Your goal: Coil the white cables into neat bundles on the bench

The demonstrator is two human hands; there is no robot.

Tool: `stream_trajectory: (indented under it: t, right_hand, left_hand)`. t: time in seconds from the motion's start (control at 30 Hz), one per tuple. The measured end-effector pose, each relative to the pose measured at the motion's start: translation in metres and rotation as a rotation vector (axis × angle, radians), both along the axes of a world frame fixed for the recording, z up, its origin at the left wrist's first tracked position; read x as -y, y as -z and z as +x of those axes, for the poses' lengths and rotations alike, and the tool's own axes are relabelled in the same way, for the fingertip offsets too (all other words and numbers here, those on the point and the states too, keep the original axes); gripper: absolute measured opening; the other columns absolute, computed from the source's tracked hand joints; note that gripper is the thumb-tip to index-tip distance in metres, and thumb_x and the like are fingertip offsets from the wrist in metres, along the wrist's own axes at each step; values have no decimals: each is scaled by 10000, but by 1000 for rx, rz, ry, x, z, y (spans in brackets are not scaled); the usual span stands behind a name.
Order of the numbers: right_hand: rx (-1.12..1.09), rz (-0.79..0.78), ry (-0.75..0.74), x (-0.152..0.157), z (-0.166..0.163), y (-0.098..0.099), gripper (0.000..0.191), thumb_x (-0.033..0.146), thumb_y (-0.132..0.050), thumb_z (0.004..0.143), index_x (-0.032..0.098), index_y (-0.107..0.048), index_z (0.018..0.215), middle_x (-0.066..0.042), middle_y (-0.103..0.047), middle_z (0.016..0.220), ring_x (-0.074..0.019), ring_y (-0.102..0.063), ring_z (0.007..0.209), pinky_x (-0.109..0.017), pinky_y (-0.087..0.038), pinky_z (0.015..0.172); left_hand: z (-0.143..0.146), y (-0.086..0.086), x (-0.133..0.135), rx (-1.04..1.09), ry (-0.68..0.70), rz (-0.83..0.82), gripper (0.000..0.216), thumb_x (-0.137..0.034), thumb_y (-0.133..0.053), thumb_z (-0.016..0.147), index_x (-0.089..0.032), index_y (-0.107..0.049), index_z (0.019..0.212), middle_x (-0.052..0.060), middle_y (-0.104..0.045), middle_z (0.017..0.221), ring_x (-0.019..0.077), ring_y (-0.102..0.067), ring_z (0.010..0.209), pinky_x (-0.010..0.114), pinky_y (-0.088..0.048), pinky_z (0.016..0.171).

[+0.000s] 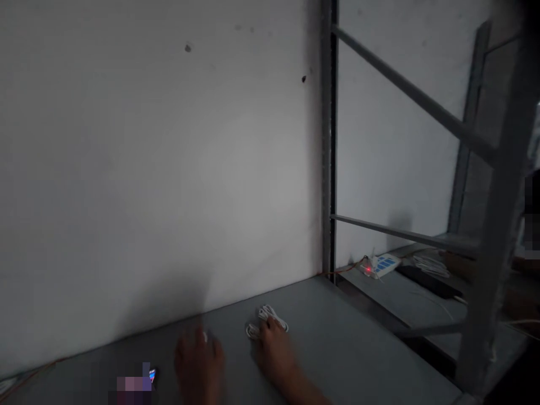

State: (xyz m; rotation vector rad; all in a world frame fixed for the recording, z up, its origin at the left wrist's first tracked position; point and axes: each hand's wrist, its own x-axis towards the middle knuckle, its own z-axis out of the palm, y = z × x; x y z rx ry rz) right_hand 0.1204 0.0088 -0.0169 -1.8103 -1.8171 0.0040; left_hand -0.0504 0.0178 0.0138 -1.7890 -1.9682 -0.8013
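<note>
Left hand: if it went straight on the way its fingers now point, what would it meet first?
Probably the pale wall, beyond a strip of grey tabletop; the left hand is blurred, so its height and exact heading are unclear.

Under your right hand (275,344) you have a cable (266,311) with what looks like a smooth plastic sheath. Your worktop (312,332) looks flat, smooth and matt; you cannot tell from here whether it is metal or coated board. The wall (169,169) facing you has a matt, plaster-like finish, roughened by a few small pitted marks. The upright (328,140) and the diagonal brace (413,93) look to you like dull painted metal, and the power strip (386,265) like smooth moulded plastic.
</note>
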Motion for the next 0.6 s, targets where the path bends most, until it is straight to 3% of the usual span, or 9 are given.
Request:
stream_trajectory:
  t: [0.13,0.3,0.4,0.47,0.6]
  right_hand:
    - [-29,-26,-23,-1,6,4,307,73,-538,784,168,-699,1027,-137,-705,1091,-249,-669,995,-305,-495,848]
    - [-186,-12,-77,-1,6,0,164,113,-585,793,181,-728,836,-119,-731,943,-247,-679,907,-300,-483,794]
    - [-427,23,-111,-5,6,-3,96,178,-641,787,179,-735,805,-93,-741,847,-232,-677,809,-315,-484,779]
    - [-662,29,-121,-8,6,-5,106,264,-683,774,179,-738,804,-73,-739,803,-215,-665,737,-317,-494,741]
    - [-1142,-61,-212,-13,5,-5,328,504,-734,684,177,-706,701,-49,-701,691,-207,-644,672,-310,-507,651]
  left_hand:
    - [14,17,1,230,205,43,382,-258,-425,895,-123,-565,1224,178,-625,1188,276,-591,1121,385,-483,956]
    - [22,24,3,486,392,-93,313,-306,-477,832,-177,-614,1082,78,-695,881,207,-654,710,335,-525,758]
    - [23,18,5,588,484,-193,257,-402,-465,843,-210,-635,865,29,-679,701,194,-637,618,306,-501,663]
    - [25,15,7,618,558,-270,347,-483,-434,858,-211,-621,751,25,-659,643,196,-629,610,296,-479,630]
    - [30,15,9,756,662,-442,470,-563,-399,861,-184,-667,927,36,-697,711,189,-624,610,274,-462,582]
